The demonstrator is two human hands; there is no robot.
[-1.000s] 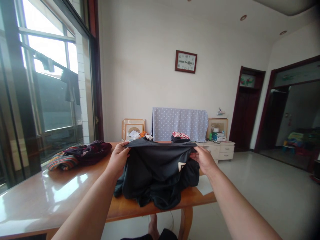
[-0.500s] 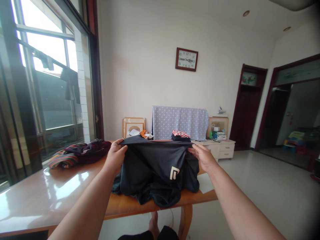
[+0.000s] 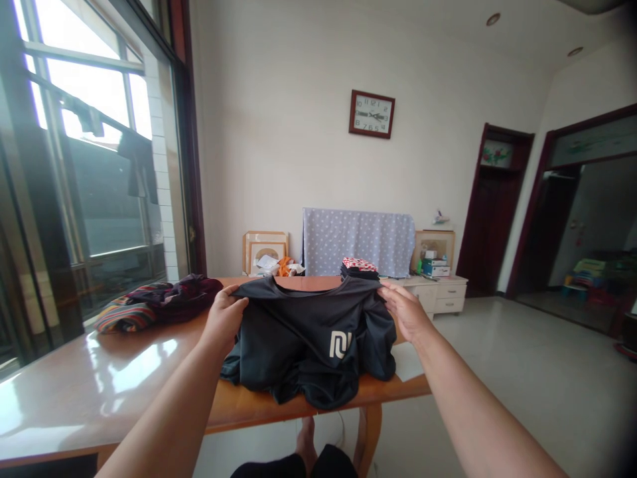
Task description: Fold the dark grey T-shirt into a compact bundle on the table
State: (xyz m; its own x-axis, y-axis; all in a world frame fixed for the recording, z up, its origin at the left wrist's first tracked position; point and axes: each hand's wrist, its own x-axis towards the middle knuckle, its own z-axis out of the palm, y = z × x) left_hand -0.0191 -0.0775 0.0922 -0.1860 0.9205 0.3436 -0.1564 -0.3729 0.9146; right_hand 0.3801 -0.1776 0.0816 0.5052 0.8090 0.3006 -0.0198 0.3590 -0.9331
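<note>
Between the two pinching hands, a black shirt (image 3: 283,332) is stretched by its shoulders, its rounded neckline spanning the gap. The left hand (image 3: 227,318) grasps one shoulder, thumb on the near side of the cloth; the right hand (image 3: 405,312) grasps the other shoulder with thumb and fingers. Below the grip, the shirt's front hangs in a shallow sag and gathers in bunched folds on the wooden table (image 3: 60,392), near its front edge. Nearer the right hand than the left, a pale angular logo (image 3: 340,344) shows on the fabric. Left of the left hand and well apart from it, a heap of striped and dark purple clothes (image 3: 159,302) lies on the table by the window. Just past the neckline, towards the right hand, sits a folded stack (image 3: 359,269) with a red-and-white piece on top. Farther beyond the grip hangs a pale blue dotted cloth (image 3: 358,242), and past the right hand stands a white cabinet (image 3: 450,297) with drawers
</note>
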